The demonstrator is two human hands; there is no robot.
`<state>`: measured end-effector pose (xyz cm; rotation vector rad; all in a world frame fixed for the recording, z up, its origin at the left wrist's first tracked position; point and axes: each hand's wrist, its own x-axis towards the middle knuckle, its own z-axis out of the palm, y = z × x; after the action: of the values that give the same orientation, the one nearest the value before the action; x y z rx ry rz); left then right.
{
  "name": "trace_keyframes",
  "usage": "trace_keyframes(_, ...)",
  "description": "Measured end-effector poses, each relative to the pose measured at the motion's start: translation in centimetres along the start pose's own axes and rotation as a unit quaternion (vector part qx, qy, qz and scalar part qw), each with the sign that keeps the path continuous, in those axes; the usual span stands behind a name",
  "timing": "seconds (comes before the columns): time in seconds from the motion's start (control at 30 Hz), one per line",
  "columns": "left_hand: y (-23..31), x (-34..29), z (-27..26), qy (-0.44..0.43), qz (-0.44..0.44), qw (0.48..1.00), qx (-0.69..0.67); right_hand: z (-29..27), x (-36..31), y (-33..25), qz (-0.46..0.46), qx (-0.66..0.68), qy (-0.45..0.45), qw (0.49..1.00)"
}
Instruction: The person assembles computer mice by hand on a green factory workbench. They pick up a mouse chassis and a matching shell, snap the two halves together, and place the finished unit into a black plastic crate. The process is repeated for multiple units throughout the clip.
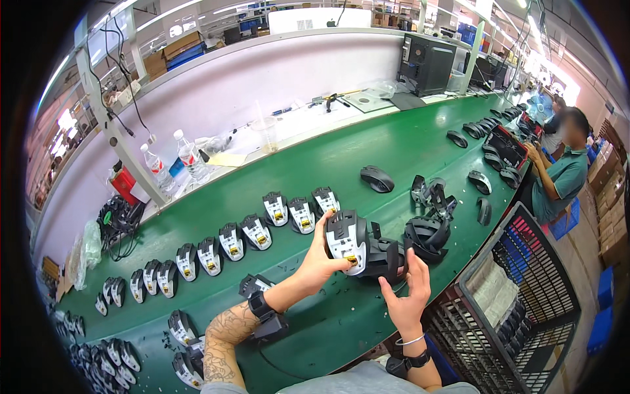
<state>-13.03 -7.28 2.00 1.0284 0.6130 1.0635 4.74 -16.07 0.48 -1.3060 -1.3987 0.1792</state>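
At the far left, a heap of grey-and-black plastic mouse bodies (115, 358) runs into the dark rim, its outermost pieces hard to make out. Rightward, a slanting row of similar bodies with yellow inserts (231, 241) stands on the long green surface (315, 167), yellow ends toward the person.

Near the middle, the left hand (316, 264) has its grip pinched on a pale-grey-and-black mouse body with a yellow insert (346, 238), thumb at the near end and forefinger along the left edge. It is held up over the surface, its long axis running away from the person, a little aslant — black end far, pale yellow-marked end near. Its underside is hidden, as are the left hand's other fingers.

Just right of it sit curved black plastic parts (380, 255), their outlines merging. The right hand (410, 292) is beside them, its grip spread — whether the fingertips touch, I cannot tell. Beyond lie stacked black rounded shells (428, 238), then a black slatted plastic crate (470, 338), partly cut off below.
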Motion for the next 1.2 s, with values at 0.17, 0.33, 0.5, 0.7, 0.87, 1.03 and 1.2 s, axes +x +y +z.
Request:
trace_keyframes(0.17, -1.2, -0.4, 0.6, 0.024, 0.025, 0.998, 0.051, 0.7, 0.0, -1.5, 0.022, 0.14, -0.003, 0.99)
trace_keyframes(0.33, -3.1, -0.9, 0.4, 0.002, 0.078, 0.993, 0.09, 2.4, 0.2, -3.0, -0.036, 0.12, -0.016, 0.992)
trace_keyframes(0.5, -2.2, -1.4, 0.7, -0.026, 0.058, 0.998, -0.029, 3.1, 0.5, -2.4, -0.044, 0.045, -0.023, 0.998)
trace_keyframes(0.7, -2.9, -2.2, 0.8, -0.018, 0.063, 0.997, -0.033, 3.7, 0.7, -1.9, -0.078, 0.003, -0.026, 0.997)
trace_keyframes(0.87, -3.0, -2.0, 0.9, 0.009, 0.107, 0.994, 0.023, 4.2, 0.5, -0.2, -0.095, -0.024, -0.067, 0.993)
trace_keyframes(1.03, -2.8, -1.4, 0.3, 0.048, 0.13, 0.99, -0.002, 4.6, 0.0, -0.2, -0.03, 0.059, -0.08, 0.995)
trace_keyframes(1.2, -2.1, -1.8, 0.5, 0.059, 0.14, 0.988, -0.029, 5.0, -0.4, 2.2, 0.239, 0.415, -0.119, 0.87)
